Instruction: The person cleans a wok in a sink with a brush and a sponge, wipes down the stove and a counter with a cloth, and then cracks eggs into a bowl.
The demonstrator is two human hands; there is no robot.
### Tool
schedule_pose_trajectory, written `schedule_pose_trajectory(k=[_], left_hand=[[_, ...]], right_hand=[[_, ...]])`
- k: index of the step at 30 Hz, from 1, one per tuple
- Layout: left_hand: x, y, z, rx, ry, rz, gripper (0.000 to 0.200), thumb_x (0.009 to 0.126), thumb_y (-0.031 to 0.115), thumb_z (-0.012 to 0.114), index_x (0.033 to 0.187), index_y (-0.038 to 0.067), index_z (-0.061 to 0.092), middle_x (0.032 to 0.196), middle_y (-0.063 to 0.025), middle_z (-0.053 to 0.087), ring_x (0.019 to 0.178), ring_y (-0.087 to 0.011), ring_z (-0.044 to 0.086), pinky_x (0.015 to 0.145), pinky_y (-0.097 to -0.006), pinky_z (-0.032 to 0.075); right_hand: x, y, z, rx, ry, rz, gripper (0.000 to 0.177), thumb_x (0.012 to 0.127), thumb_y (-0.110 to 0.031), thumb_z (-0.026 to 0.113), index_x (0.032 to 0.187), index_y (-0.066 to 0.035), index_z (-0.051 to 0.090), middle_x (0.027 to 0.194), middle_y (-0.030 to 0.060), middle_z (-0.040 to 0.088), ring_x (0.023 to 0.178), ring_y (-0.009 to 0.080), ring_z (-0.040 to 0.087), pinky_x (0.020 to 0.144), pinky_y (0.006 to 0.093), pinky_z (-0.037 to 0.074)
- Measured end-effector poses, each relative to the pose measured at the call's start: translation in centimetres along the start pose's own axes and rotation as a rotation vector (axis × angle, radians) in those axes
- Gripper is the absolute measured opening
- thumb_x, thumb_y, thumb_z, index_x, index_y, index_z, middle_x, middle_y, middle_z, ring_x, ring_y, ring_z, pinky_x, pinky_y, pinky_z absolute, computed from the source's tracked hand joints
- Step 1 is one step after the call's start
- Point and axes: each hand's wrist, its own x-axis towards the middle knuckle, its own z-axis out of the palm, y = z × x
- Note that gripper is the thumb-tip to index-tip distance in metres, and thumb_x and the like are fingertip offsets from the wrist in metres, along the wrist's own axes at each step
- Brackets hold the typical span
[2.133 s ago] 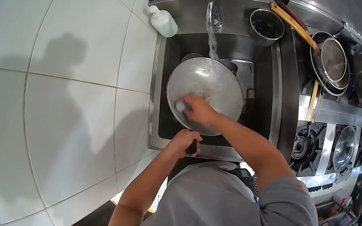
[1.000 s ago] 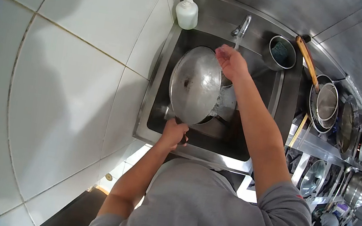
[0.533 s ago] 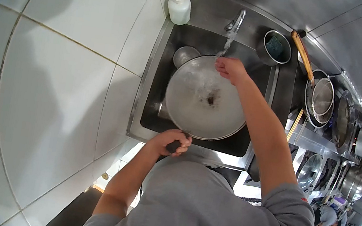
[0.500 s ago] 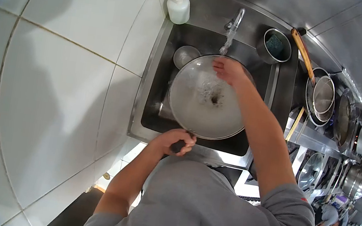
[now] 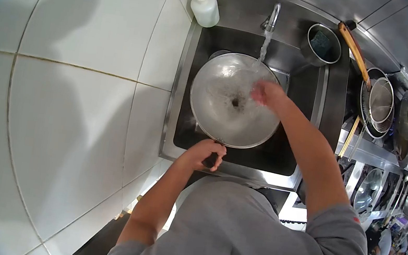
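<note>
Clamped: left hand (image 5: 203, 154) wrapped tight round the dark handle (image 5: 211, 161) of the wok (image 5: 218, 103), at the near rim of the sink (image 5: 177, 97). Fingers curl over the top of the handle and hide most of it.

Wok sits inside the sink basin, mouth up, tilted a little toward the person. It fills most of the basin's width. Inside is wet and shiny, with a small dark patch near the centre.

Right hand (image 5: 268, 94) is down inside the wok on its far right side, touching the inner wall. It is motion-blurred; cannot tell whether the fingers are closed on anything.

Water stream (image 5: 263, 46) falls from the tap (image 5: 271, 19) at the back of the sink and lands in the wok just beside the right hand.

- White soap bottle (image 5: 204, 7) on the back left corner of the sink surround.
- Steel pot (image 5: 323, 44) on the back right ledge, something green inside.
- Wooden-handled tool (image 5: 355, 47) lies to the right of the pot, by stacked strainers (image 5: 381, 101).
- White tiled wall (image 5: 63, 80) on the left, shadow across it.
</note>
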Motion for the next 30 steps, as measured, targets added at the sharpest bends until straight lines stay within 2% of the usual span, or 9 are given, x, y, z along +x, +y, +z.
schedule_pose_trajectory(k=[4, 6, 11, 15, 20, 22, 25, 28, 30], left_hand=[[1.4, -0.4, 2.6, 0.142, 0.052, 0.016, 0.013, 0.089, 0.009, 0.066, 0.095, 0.000, 0.058, 0.065, -0.0095, 0.059, 0.050, -0.0221, 0.060, 0.039, -0.0376, 0.046], [1.3, 0.1, 2.4, 0.148, 0.112, 0.063, 0.012, 0.089, 0.011, 0.066, 0.091, 0.001, 0.058, 0.065, -0.0096, 0.059, 0.051, -0.0219, 0.060, 0.041, -0.0364, 0.046], [-1.0, 1.3, -0.6, 0.099, 0.135, 0.079, 0.012, 0.088, 0.013, 0.065, 0.084, 0.004, 0.058, 0.064, -0.0089, 0.060, 0.052, -0.0205, 0.060, 0.043, -0.0346, 0.046], [-3.0, -0.5, -0.3, 0.076, 0.091, -0.011, 0.010, 0.088, 0.011, 0.064, 0.083, 0.005, 0.057, 0.063, -0.0076, 0.058, 0.050, -0.0189, 0.059, 0.041, -0.0352, 0.046], [1.7, -1.5, 3.1, 0.141, 0.071, -0.048, 0.012, 0.090, 0.010, 0.065, 0.092, 0.001, 0.057, 0.065, -0.0116, 0.060, 0.049, -0.0241, 0.059, 0.042, -0.0391, 0.048], [3.0, -1.1, 2.7, 0.180, 0.147, -0.015, 0.014, 0.089, 0.009, 0.066, 0.094, 0.000, 0.056, 0.067, -0.0129, 0.060, 0.050, -0.0263, 0.060, 0.044, -0.0404, 0.049], [3.0, 0.1, 0.5, 0.252, 0.205, 0.069, 0.016, 0.089, 0.009, 0.066, 0.095, -0.001, 0.056, 0.070, -0.0124, 0.059, 0.057, -0.0260, 0.063, 0.048, -0.0403, 0.050], [0.8, -0.3, -1.6, 0.230, 0.404, 0.105, 0.014, 0.090, 0.007, 0.065, 0.099, 0.000, 0.057, 0.076, -0.0100, 0.059, 0.061, -0.0234, 0.063, 0.049, -0.0398, 0.051], [-0.3, -1.1, -2.6, 0.236, 0.574, 0.162, 0.016, 0.090, 0.003, 0.063, 0.103, 0.001, 0.055, 0.078, -0.0096, 0.059, 0.057, -0.0225, 0.062, 0.045, -0.0395, 0.051]], right_hand=[[1.1, 0.5, 7.6, 0.629, -0.387, -0.159, 0.026, 0.110, -0.019, 0.051, 0.127, -0.005, 0.065, 0.126, 0.0072, 0.068, 0.114, 0.0242, 0.066, 0.107, 0.0425, 0.053], [3.3, 3.9, 10.2, 0.765, -1.068, -0.060, 0.031, 0.111, -0.019, 0.045, 0.132, -0.006, 0.065, 0.126, 0.0111, 0.072, 0.118, 0.0254, 0.068, 0.108, 0.0420, 0.052], [-5.8, 7.1, 7.6, 0.039, -0.431, 0.222, 0.023, 0.104, -0.019, 0.061, 0.121, -0.004, 0.069, 0.109, 0.0115, 0.072, 0.099, 0.0247, 0.071, 0.087, 0.0403, 0.060], [-2.2, 4.1, 1.6, 0.071, -0.120, -0.085, 0.023, 0.101, -0.017, 0.063, 0.120, -0.007, 0.070, 0.103, 0.0082, 0.072, 0.092, 0.0224, 0.069, 0.084, 0.0381, 0.059], [0.9, 3.9, 8.2, 0.629, -0.353, -0.191, 0.024, 0.107, -0.025, 0.058, 0.122, -0.010, 0.070, 0.112, 0.0020, 0.073, 0.106, 0.0163, 0.068, 0.096, 0.0385, 0.055], [0.9, 6.6, 10.7, 0.510, -0.627, -0.022, 0.027, 0.106, -0.026, 0.059, 0.127, -0.010, 0.068, 0.115, 0.0038, 0.072, 0.107, 0.0184, 0.068, 0.100, 0.0394, 0.054], [-3.1, 9.5, 9.5, 0.261, -0.687, 0.199, 0.031, 0.106, -0.026, 0.060, 0.129, -0.008, 0.069, 0.116, 0.0073, 0.074, 0.108, 0.0209, 0.069, 0.101, 0.0401, 0.054], [-4.5, 9.1, 1.8, -0.894, -0.287, -0.278, 0.034, 0.104, -0.026, 0.062, 0.130, -0.007, 0.069, 0.123, 0.0127, 0.074, 0.114, 0.0271, 0.069, 0.102, 0.0429, 0.053], [2.0, 13.1, -4.5, -1.019, 0.249, -0.541, 0.036, 0.100, -0.026, 0.065, 0.131, -0.007, 0.069, 0.130, 0.0161, 0.072, 0.120, 0.0336, 0.068, 0.102, 0.0443, 0.053]])
